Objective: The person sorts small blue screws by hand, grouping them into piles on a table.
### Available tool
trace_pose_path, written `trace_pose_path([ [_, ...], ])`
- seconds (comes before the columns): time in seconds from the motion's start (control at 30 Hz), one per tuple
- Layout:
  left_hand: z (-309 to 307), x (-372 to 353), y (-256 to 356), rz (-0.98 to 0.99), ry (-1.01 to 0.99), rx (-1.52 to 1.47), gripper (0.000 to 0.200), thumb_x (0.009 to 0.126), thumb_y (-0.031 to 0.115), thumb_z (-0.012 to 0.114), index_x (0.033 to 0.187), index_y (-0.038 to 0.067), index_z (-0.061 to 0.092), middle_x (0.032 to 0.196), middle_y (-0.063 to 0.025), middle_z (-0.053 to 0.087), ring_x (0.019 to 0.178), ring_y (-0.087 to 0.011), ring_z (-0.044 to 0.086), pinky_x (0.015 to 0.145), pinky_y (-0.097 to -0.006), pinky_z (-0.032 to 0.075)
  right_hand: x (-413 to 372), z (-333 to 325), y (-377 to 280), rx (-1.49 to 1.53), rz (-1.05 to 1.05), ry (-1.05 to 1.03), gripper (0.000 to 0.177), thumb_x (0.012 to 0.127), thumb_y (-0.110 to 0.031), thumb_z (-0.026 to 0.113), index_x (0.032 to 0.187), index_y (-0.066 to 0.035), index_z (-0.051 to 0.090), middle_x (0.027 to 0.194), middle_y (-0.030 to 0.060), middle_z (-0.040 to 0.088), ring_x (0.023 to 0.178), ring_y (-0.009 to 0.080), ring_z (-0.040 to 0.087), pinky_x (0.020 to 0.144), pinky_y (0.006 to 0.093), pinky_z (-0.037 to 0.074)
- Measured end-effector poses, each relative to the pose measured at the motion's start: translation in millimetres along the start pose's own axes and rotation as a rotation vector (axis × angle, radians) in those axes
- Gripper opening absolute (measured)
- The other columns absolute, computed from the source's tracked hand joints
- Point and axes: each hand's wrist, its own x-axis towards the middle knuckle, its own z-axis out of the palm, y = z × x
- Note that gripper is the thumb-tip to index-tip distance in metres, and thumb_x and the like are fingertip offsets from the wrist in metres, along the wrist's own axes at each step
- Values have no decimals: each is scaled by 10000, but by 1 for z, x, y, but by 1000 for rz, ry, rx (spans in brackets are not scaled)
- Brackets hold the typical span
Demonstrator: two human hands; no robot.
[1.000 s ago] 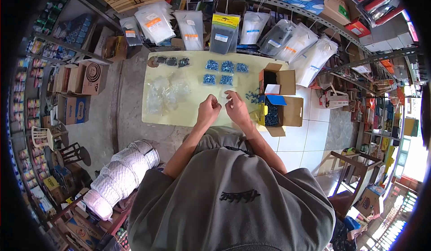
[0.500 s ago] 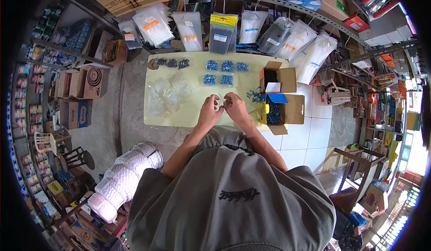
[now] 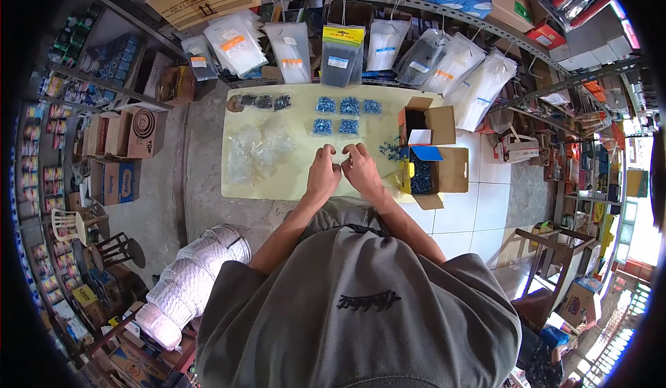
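Observation:
My left hand [image 3: 324, 174] and my right hand [image 3: 362, 171] are close together over the front middle of the yellow table [image 3: 309, 190]. Both have curled fingers, with thumbs and forefingers pinched; whatever lies between them is too small to make out. Just beyond them lie several clear packets of small blue pieces [image 3: 348, 126] in two rows. A loose pile of blue pieces [image 3: 390, 150] is to the right of my right hand. Clear plastic bags [image 3: 258, 150] are spread out left of my left hand.
Dark small packets [image 3: 263, 101] lie at the table's back left. At the right edge stand an open carton [image 3: 440, 124] with black contents and another open carton [image 3: 454, 169] full of dark blue pieces. Cable-tie packs [image 3: 341, 58] hang from the rack behind. A rope bundle [image 3: 194, 277] is at left.
Both hands have turned slightly, and their fingertips have shifted a little closer to each other. The packets, bags and cartons stay in place; the view has shifted slightly.

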Motion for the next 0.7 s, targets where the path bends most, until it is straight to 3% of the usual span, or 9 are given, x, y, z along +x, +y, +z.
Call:
trace_pose_path([
  [0.17, 0, 0, -1, -7, -48, -4, 330, 742, -66, 542, 1041, 37, 450, 981, -205, 550, 830, -425, 581, 673, -499, 457, 0, 0, 8, 17, -58, -76, 206, 751, -27, 606, 945, -43, 539, 895, 169, 580, 808, 399, 604, 683, 479, 499],
  [0.27, -1, -1, -1, 3, -65, 98, 325, 750, -61, 550, 1038, 43, 443, 992, -198, 546, 818, -428, 585, 664, -497, 471, -1, -3, 0, -83, 71, -152, 177, 771, -49, 596, 931, -41, 522, 891, 169, 581, 786, 401, 603, 664, 484, 496],
  [0.47, -10, -1, 20, -26, -96, 176, 325, 753, -47, 568, 1033, 54, 436, 1008, -180, 534, 816, -425, 585, 655, -495, 486, 0, -1, -7, -137, -28, 20, 183, 779, -44, 573, 950, -34, 507, 834, 165, 578, 770, 397, 609, 642, 495, 495],
  [0.53, -9, -1, 18, -31, -107, 173, 330, 753, -40, 575, 1039, 55, 440, 1017, -179, 527, 839, -417, 582, 668, -488, 488, -1, -3, -8, -54, 13, 69, 235, 762, 5, 576, 994, -22, 555, 931, 157, 617, 727, 373, 619, 641, 446, 507],
  [0.6, -10, 0, 11, 156, -94, 16, 476, 734, 45, 656, 1158, 63, 440, 1088, -177, 491, 988, -391, 559, 768, -476, 500, 3, -8, -3, 29, -21, 68, 258, 769, 14, 564, 1025, -18, 564, 932, 171, 627, 777, 370, 629, 676, 440, 516],
  [0.63, -14, 0, 8, 158, -94, 15, 476, 734, 45, 656, 1158, 63, 440, 1088, -177, 491, 988, -391, 559, 768, -476, 500, 4, -10, 0, 112, -52, 66, 283, 776, 24, 552, 1056, -13, 574, 933, 185, 637, 827, 368, 639, 712, 435, 525],
  [0.7, -26, -1, 4, 355, -150, -155, 737, 682, 147, 755, 1319, 84, 389, 1267, -189, 407, 1206, -376, 419, 981, -480, 395, 5, -13, 4, 223, 71, 18, 260, 787, 20, 571, 1045, -1, 592, 932, 174, 654, 831, 320, 655, 725, 393, 526],
])
